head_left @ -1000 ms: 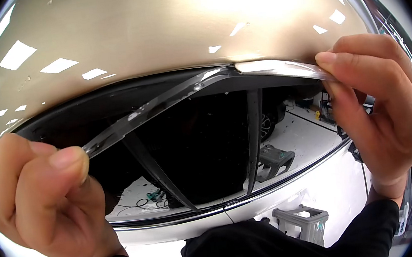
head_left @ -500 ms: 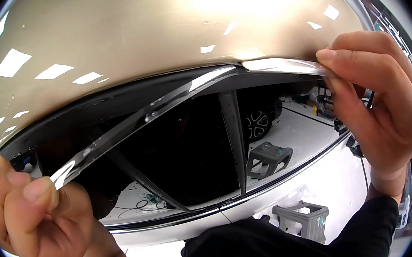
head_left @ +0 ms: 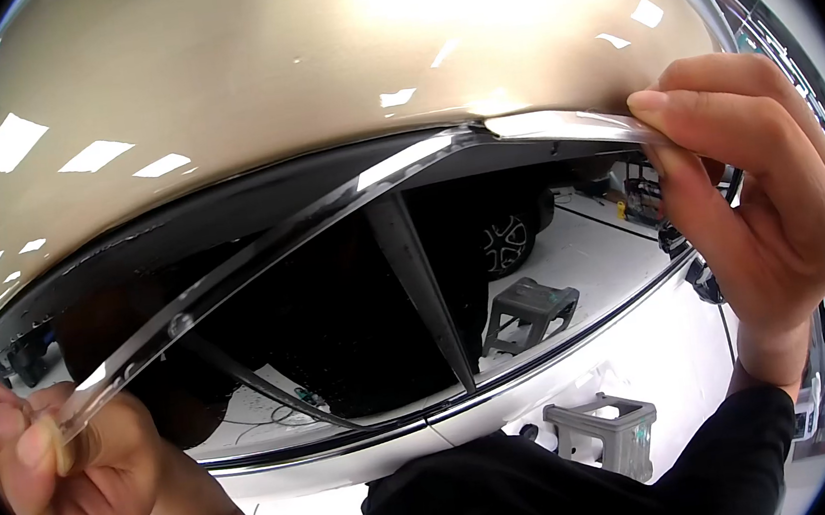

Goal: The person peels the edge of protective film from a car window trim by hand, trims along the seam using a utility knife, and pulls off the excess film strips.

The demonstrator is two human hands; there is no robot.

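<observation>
Above you curves a smooth, glossy champagne-gold panel (head_left: 212, 67), with dark reflective window glass (head_left: 327, 307) across the centre. At right, your right hand (head_left: 755, 171) pinches the end of a shiny pale band (head_left: 560, 127). Your left hand (head_left: 78, 469), lower left, pinches a clear strip (head_left: 327, 208): thin, taut, glassy, bubble-flecked, slanting up to the panel's rim at upper centre.
</observation>
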